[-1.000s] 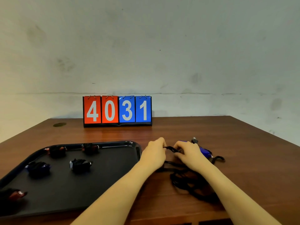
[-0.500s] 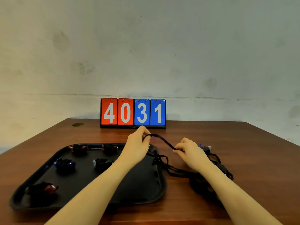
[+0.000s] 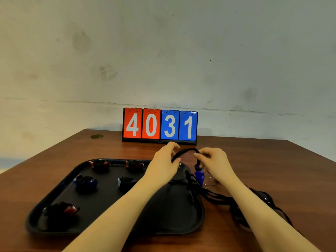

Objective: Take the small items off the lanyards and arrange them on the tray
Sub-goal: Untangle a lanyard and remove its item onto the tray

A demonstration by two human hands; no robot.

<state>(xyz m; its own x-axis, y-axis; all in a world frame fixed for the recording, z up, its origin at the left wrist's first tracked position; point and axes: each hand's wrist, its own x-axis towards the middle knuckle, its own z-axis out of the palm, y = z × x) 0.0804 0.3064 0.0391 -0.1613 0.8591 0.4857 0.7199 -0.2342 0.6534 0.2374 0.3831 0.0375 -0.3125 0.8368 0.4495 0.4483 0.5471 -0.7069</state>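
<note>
A black lanyard cord (image 3: 185, 151) arches between my two hands above the tray's far right corner. My left hand (image 3: 163, 164) pinches one end of the arch and my right hand (image 3: 214, 162) pinches the other. A small blue item (image 3: 200, 175) hangs from the cord below my right fingers. More black lanyards (image 3: 236, 202) lie tangled on the table under my right forearm. The black tray (image 3: 196, 220) holds several small wrapped items, among them a blue one (image 3: 85, 181) and a reddish one (image 3: 61, 210).
A flip scoreboard (image 3: 160, 126) reading 4031 stands at the back of the brown wooden table (image 3: 272, 170). A pale wall rises behind it. A small dark round mark (image 3: 97, 136) sits near the table's far left edge.
Both hands have risen with the lanyard cord, and the blue item now hangs free under my right hand. The camera view has shifted left, so the tray appears more central.
</note>
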